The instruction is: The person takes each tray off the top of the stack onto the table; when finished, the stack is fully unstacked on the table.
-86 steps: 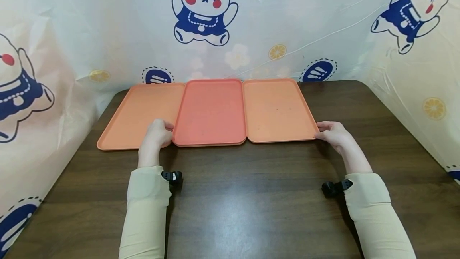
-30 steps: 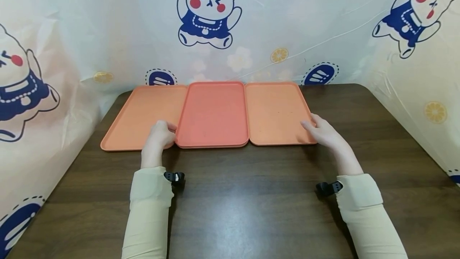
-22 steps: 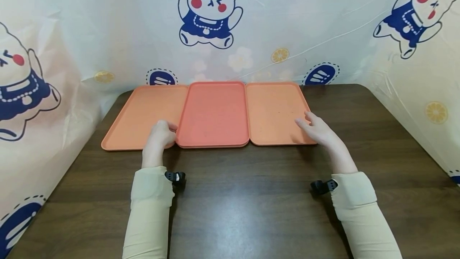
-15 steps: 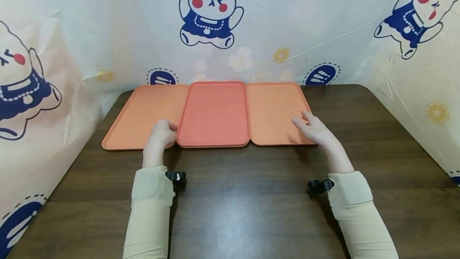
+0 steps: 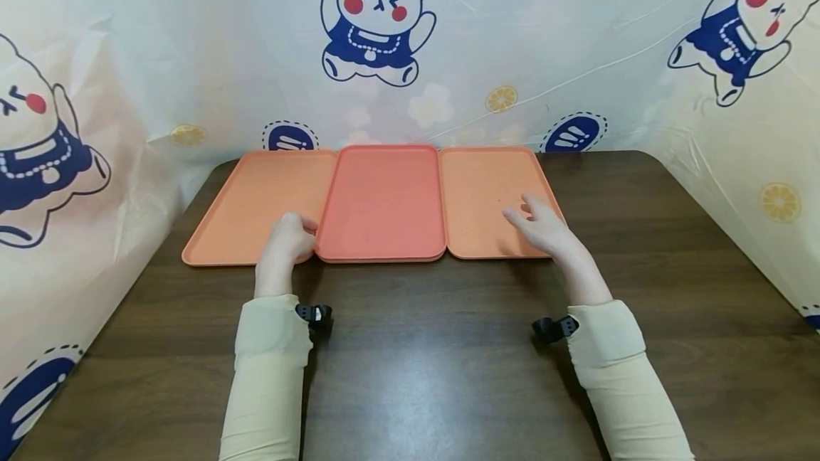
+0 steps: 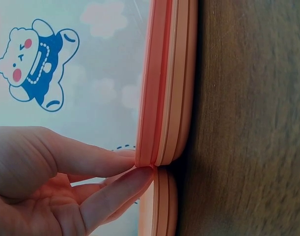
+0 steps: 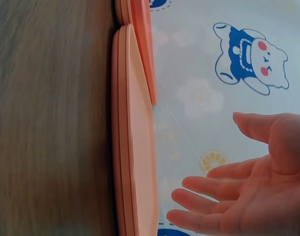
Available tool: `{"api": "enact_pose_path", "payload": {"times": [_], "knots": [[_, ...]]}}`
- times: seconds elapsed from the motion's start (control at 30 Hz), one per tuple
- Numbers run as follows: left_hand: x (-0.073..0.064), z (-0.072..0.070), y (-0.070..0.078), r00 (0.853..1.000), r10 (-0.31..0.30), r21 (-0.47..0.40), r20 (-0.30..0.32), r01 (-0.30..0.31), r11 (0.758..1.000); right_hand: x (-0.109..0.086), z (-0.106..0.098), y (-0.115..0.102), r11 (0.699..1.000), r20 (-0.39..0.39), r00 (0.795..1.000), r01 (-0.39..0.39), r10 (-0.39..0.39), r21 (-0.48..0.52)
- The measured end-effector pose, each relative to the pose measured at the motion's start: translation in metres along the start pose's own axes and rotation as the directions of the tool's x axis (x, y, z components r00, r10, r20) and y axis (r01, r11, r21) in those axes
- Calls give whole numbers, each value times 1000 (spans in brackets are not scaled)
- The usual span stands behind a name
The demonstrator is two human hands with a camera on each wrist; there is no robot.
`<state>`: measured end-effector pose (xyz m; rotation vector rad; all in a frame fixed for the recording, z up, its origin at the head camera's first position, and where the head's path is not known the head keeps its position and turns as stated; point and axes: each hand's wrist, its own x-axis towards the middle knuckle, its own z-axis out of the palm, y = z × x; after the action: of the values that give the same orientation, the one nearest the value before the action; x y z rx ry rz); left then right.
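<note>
Three shallow rectangular trays lie side by side in the head view. The left orange tray (image 5: 224, 233) is partly hidden by my left hand (image 5: 285, 240). A coral-pink tray (image 5: 387, 205) is in the middle, and in the left wrist view it sits on top of an orange layer (image 6: 178, 88). My left hand pinches the pink tray's near left corner between thumb and fingertips. My right hand (image 5: 544, 230) hovers above the right orange tray (image 5: 480, 183), fingers spread and holding nothing. In the right wrist view, that tray's edge shows stacked layers.
The trays stand along the back of a dark wooden table (image 5: 410, 347). A printed curtain (image 5: 512, 27) with cartoon bears hangs right behind them and along both sides. Black wrist cameras are strapped to both sleeves.
My right hand has let go of the right orange tray's near right corner, risen and moved left over that tray. My left hand stays at the pink tray's corner. The view has shifted slightly.
</note>
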<state>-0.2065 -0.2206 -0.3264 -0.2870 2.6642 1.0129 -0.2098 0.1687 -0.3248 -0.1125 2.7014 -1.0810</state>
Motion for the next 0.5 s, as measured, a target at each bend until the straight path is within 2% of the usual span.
{"api": "enact_pose_path", "payload": {"times": [0.5], "knots": [[-1,0,0,1000,-18,4,-1,18,1000,8,14,-15,999,9,999,49,-49,7]]}}
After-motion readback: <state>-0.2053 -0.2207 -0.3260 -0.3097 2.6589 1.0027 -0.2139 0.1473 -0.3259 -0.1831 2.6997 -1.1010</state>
